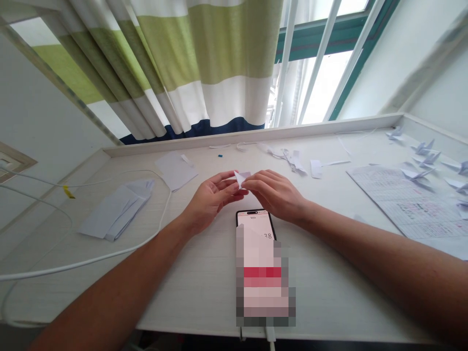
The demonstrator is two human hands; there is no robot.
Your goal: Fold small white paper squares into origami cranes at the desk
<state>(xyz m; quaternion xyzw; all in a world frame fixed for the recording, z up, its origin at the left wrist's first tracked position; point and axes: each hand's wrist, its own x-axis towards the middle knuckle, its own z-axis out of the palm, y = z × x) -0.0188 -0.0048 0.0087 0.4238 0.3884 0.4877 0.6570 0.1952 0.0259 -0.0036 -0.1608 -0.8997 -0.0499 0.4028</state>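
Note:
A small folded piece of white paper (241,178) is held up between both hands above the desk. My left hand (214,196) pinches its left side between thumb and fingers. From the right, my right hand (277,191) grips the other edge, its fingers closed and partly hiding the paper. Just below the hands lies a phone (255,219) with a lit pinkish screen, its lower part blurred out.
Paper sheets (117,209) and another stack (177,170) lie left, crossed by a white cable (161,226). Paper scraps (294,161) sit at the back. Several folded paper cranes (426,158) stand right, near a printed sheet (405,200). A raised rim (252,134) borders the desk's back.

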